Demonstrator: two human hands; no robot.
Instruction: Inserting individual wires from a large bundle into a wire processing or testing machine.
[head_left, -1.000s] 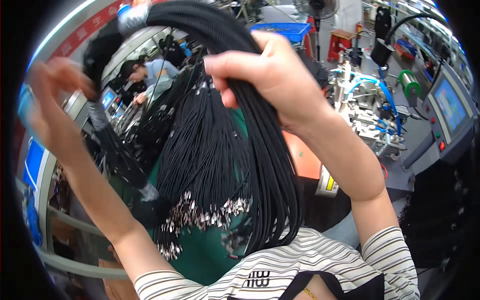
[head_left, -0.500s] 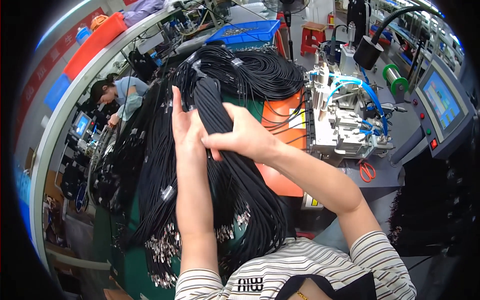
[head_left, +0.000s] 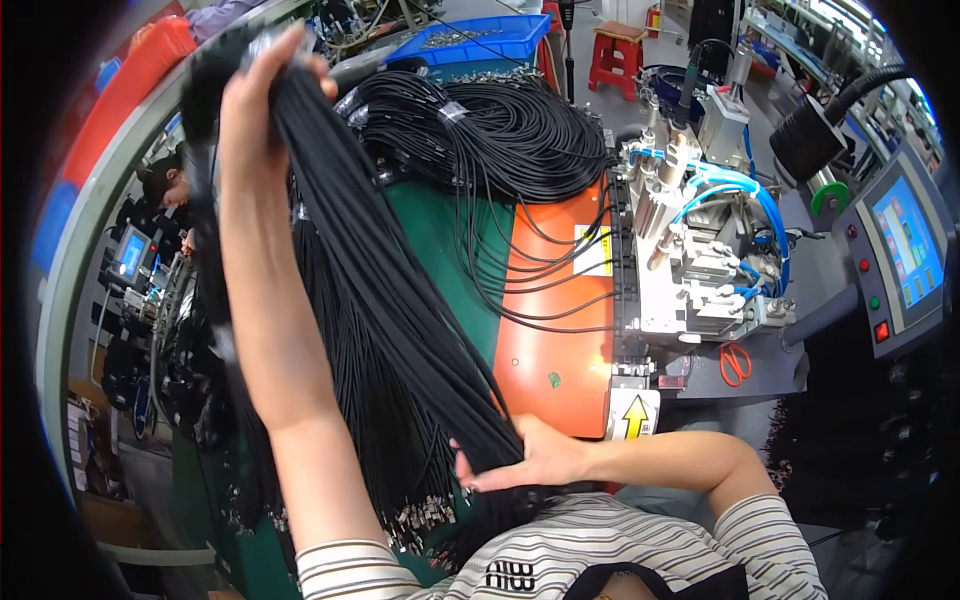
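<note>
My left hand [head_left: 265, 85] is raised high at the upper left, gripping the top of a thick bundle of black cables [head_left: 385, 320]. The bundle hangs down along my left forearm, and its metal-tipped ends [head_left: 425, 515] dangle near my chest. My right hand [head_left: 525, 455] is low in the middle, pressed flat against the lower part of the same bundle, fingers spread over the strands. A second heap of coiled black cables [head_left: 500, 130] lies on the green bench [head_left: 440, 225] behind.
An orange plate [head_left: 560, 345] adjoins a grey machine with blue hoses [head_left: 700, 250]. Red scissors [head_left: 735, 362] lie at its base. A touch screen panel [head_left: 905, 250] stands at the right. A blue bin [head_left: 475, 40] and red stool [head_left: 620, 55] are behind. Another person [head_left: 165, 180] works at the left.
My left hand has lifted the top of the bundle up and to the left. My right hand has slid down the cables to their lower part near my chest.
</note>
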